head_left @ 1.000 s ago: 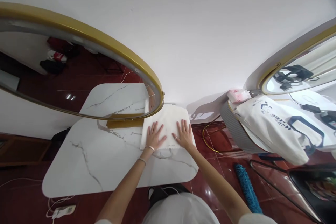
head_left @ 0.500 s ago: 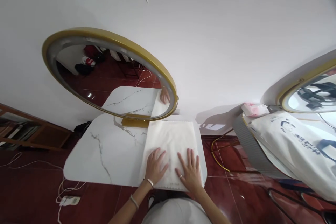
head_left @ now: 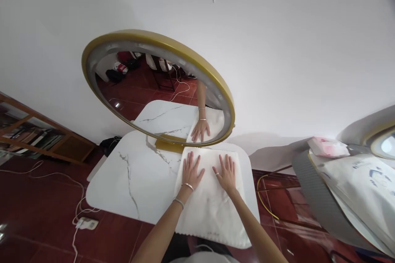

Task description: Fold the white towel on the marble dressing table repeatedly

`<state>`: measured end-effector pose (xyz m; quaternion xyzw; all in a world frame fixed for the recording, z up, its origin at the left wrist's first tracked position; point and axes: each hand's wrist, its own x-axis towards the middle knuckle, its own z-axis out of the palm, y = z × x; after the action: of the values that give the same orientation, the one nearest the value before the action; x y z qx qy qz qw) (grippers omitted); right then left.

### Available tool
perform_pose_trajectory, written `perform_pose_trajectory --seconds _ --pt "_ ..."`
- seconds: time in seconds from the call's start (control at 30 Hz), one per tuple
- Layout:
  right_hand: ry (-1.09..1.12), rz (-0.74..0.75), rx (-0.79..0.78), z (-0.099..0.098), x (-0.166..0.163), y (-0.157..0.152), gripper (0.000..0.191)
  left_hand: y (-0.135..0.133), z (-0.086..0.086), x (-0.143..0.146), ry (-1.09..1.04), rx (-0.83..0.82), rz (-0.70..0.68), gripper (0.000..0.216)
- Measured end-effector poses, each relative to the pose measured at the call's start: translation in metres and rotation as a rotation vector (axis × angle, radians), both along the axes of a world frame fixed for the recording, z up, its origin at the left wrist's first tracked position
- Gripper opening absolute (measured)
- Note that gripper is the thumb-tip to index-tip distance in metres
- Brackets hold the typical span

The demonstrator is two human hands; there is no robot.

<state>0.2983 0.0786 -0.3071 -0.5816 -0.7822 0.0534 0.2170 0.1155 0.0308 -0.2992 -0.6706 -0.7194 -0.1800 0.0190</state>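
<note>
A white cloth with zigzag-cut edges [head_left: 212, 218] lies flat on the right part of a white marble-patterned table [head_left: 114, 185]. My left hand [head_left: 191, 171] rests palm down near the cloth's far left corner, fingers stretched out and a little apart. Near the far right corner, my right hand [head_left: 226, 174] is also flat on the cloth, with a ring on one finger. Two bracelets circle my left wrist. Neither hand grips anything. Slight wrinkles run across the cloth between and below the hands.
A gold-framed round mirror [head_left: 157, 90] stands at the table's back, reflecting one hand. To the right, a second table holds a tissue pack [head_left: 328, 147] and a printed white bag [head_left: 367, 189]. A power strip [head_left: 88, 224] and cables lie on the floor; a bookshelf [head_left: 40, 135] is left.
Both hands have slid forward over the cloth, from its near part to its far edge. The camera view has shifted, and more of the left arm shows in the mirror.
</note>
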Motion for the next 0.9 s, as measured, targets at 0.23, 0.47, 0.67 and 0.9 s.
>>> perform_pose_trajectory --seconds 0.23,0.47,0.67,0.9 --pt "-0.045 -0.005 -0.015 -0.005 -0.073 -0.024 0.064 -0.021 0.002 -0.07 -0.003 -0.028 0.028 0.066" --pt "-0.064 0.179 0.084 0.007 -0.164 -0.045 0.067 -0.027 0.002 -0.161 0.039 -0.028 0.001 0.065" --pt "-0.106 0.168 0.083 0.005 -0.186 -0.047 0.064 -0.076 0.003 -0.168 -0.004 -0.052 -0.122 0.064" --pt "-0.186 0.14 0.137 0.0 -0.134 -0.041 0.067 -0.118 0.007 -0.107 -0.178 -0.231 -0.491 0.086"
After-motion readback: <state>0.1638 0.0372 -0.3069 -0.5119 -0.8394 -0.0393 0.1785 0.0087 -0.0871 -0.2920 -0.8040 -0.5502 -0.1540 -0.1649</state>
